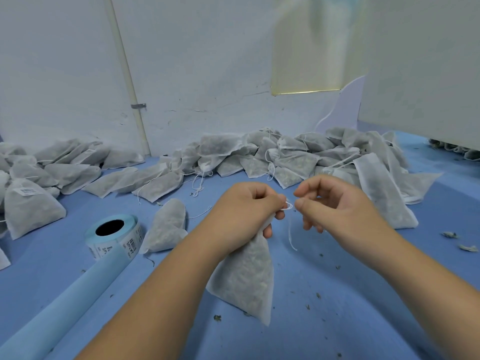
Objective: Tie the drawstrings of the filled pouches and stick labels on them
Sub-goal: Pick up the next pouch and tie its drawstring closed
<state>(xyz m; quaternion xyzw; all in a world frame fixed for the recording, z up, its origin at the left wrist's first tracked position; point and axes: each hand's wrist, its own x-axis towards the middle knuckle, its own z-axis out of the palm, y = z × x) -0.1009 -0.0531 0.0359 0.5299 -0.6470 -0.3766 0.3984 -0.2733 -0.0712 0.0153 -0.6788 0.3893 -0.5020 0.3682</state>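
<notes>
My left hand (249, 214) grips the gathered neck of a white filled pouch (246, 279), which hangs down to the blue surface. A small loop of its white drawstring (288, 206) sticks out beside my left fingers. My right hand (335, 203) hovers just right of the loop with thumb and forefinger curled close to the string; a loose string end (291, 235) dangles below. A label roll (114, 236) with a blue liner strip (65, 302) lies at the left. One loose pouch (167, 227) lies beside the roll.
A heap of untied filled pouches (285, 157) runs along the white wall at the back. Labelled pouches (28, 203) are piled at the left. A white panel (420, 74) stands at the right. Herb crumbs (457, 241) dot the blue table (337, 320).
</notes>
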